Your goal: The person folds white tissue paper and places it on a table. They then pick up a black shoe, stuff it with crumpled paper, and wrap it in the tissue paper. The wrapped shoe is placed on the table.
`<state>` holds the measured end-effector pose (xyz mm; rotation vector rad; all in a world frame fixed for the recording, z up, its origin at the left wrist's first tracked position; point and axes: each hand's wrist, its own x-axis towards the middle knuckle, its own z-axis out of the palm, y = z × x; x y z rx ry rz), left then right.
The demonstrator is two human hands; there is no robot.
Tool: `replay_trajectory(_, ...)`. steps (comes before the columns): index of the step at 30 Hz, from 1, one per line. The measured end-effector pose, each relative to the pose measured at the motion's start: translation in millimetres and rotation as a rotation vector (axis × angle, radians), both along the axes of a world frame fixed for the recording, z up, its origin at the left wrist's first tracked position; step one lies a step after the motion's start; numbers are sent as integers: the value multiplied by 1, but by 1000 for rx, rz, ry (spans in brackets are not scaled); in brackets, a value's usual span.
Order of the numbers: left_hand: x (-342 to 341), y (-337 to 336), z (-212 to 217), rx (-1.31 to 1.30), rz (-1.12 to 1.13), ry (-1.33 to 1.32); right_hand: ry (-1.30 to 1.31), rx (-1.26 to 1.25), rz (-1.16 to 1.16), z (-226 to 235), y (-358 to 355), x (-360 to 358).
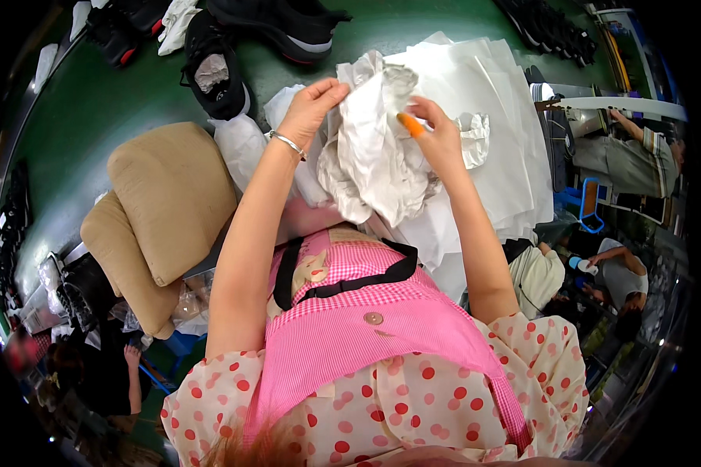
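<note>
Above the green table [93, 117], left hand [310, 109] and right hand [437, 138] pinch crumpled white paper [374, 148]; a black shoe [214, 70] holds paper stuffing.

One head-worn fisheye view looks steeply down, close over the green worktable [109, 101].

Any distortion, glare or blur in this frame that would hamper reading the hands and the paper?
Head view: strong fisheye bending, black corners; the left hand, right hand and crumpled white paper sit near centre, evenly lit and sharp; the rim is dim and smeared.
</note>
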<state>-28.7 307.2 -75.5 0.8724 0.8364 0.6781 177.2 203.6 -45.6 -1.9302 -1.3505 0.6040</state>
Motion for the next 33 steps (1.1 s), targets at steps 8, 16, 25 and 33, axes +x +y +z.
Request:
replay_trajectory(8, 7, -11, 64, 48, 202, -407, 789, -39, -67, 6, 12, 14)
replay_trajectory(16, -33, 15, 67, 537, 743, 129, 717, 103, -83, 27, 19, 26)
replay_trajectory(25, -84, 49, 82, 665, 1166, 84, 642, -278, -82, 70, -2, 64)
replay_trajectory(33, -119, 100, 70, 781, 1024, -56, 779, -256, -11, 68, -37, 115)
